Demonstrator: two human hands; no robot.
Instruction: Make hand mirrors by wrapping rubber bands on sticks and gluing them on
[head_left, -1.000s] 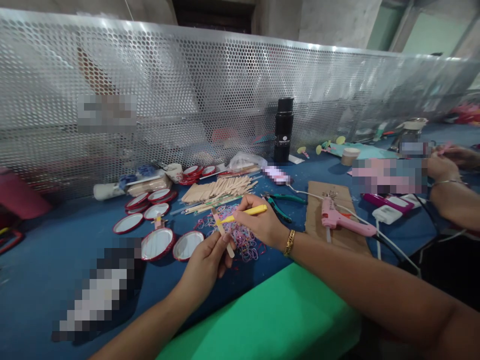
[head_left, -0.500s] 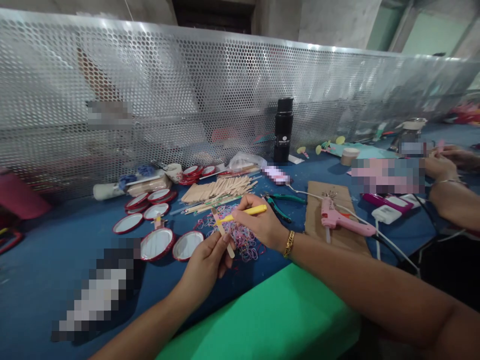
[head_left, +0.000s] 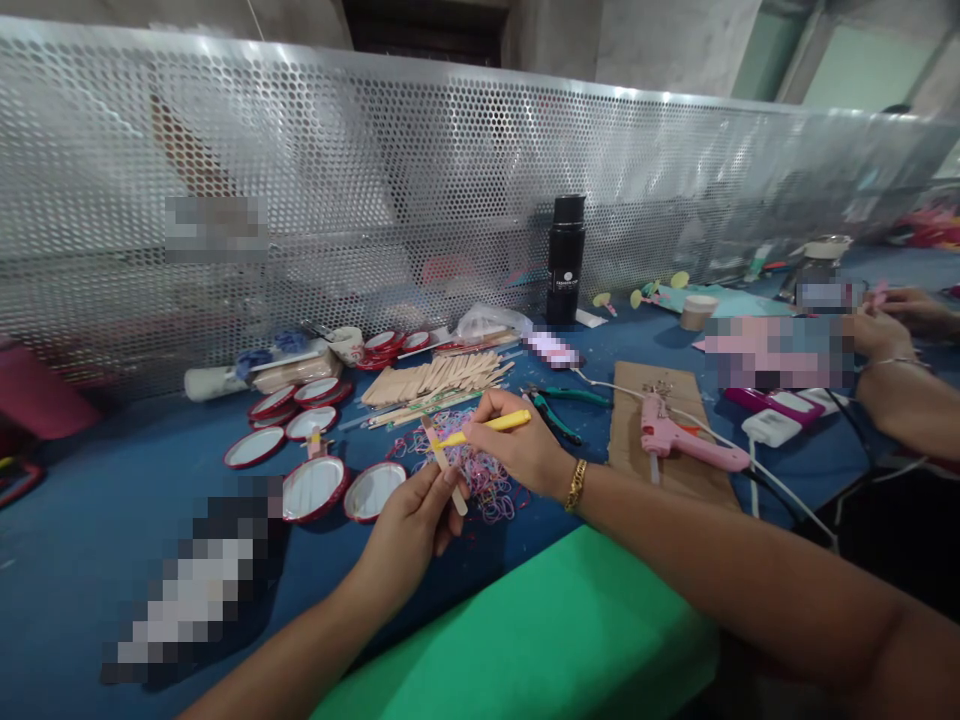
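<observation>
Between the thumb and fingers of my left hand (head_left: pixel 420 505) is a wooden craft stick (head_left: pixel 453 488), tilted, with pink and yellow colour on its upper part. My right hand (head_left: pixel 517 447) grips a yellow marker (head_left: pixel 495 425), its tip at the yellow patch on the stick. Beneath both hands lies a tangle of small coloured rubber bands (head_left: pixel 491 497). A heap of plain craft sticks (head_left: pixel 435 378) spreads out behind them. To the left are several red-rimmed round lids (head_left: pixel 377 490), white inside, and a small coloured stick piece (head_left: pixel 315 442) stands among them.
Green-handled pliers (head_left: pixel 562 415) lie right of my right hand. Beyond them a pink glue gun (head_left: pixel 686 440) rests on cardboard (head_left: pixel 626 440), its cord trailing. A black bottle (head_left: pixel 566 265) stands by the perforated metal screen (head_left: pixel 450 180). Another person's hands (head_left: pixel 889 325) work at the far right.
Both hands hold almost the same pose. The yellow patch on the craft stick looks slightly larger, with the marker tip still against it.
</observation>
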